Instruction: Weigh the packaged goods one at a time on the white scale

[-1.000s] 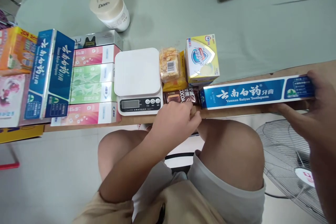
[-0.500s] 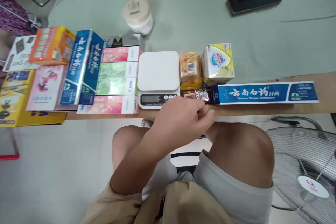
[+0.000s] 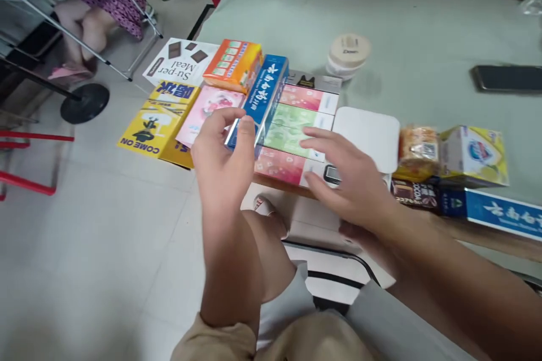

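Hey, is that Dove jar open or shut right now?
Shut: the Dove jar stands upright, with its beige lid sitting on top of the white body.

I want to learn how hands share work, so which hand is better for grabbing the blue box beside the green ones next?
Probably the left. The left hand has its fingers right by the near end of the blue box. The right hand is farther away, over the scale.

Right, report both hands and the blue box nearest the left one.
Left hand at blue box, grip unclear. Right hand open, empty, partly hiding the scale. Blue box's near end partly masked by left fingers.
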`<state>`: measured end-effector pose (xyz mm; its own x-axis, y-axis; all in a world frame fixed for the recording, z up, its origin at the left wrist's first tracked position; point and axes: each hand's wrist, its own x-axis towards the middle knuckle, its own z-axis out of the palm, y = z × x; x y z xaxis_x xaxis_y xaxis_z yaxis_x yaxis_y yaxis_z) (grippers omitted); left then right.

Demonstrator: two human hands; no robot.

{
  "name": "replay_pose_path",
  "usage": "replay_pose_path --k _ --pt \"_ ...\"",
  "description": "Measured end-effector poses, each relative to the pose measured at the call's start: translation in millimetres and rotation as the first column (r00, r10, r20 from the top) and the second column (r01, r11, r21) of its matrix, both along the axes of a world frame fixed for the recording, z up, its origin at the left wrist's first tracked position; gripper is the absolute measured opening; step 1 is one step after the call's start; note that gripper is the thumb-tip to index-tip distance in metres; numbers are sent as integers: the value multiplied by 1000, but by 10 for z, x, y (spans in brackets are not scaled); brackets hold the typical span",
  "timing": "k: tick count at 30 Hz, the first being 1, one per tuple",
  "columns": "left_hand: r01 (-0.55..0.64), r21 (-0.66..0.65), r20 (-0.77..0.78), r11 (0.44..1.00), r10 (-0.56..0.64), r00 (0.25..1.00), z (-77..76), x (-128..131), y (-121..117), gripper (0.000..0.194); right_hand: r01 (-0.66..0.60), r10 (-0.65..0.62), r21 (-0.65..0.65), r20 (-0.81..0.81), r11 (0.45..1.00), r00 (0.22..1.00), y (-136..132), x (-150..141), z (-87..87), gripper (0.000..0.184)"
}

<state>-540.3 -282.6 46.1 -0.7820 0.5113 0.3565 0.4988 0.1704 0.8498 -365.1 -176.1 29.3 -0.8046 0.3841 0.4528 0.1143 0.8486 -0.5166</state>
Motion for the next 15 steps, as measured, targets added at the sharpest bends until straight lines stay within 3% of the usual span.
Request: replay_pose_path --k 3,6,9,13,15 --pt "51 78 56 996 -56 997 -47 -96 -31 21 -62 61 0 123 998 991 -63 -657 -161 47" --pt "96 112 139 989 -112 984 -71 -117 -30 24 -61 59 2 239 998 969 -112 -1021 -257 56" --pt "120 126 194 985 -144 970 -113 -125 -38 30 -52 46 17 248 999 968 -111 -1051 -293 55" --pt "236 144 182 961 -260 948 -152 -55 -11 43 -36 24 77 157 996 987 -33 -797 -340 48" --pt "276 104 250 955 -294 923 -161 19 42 45 -32 25 82 83 996 996 -5 -668 -370 46"
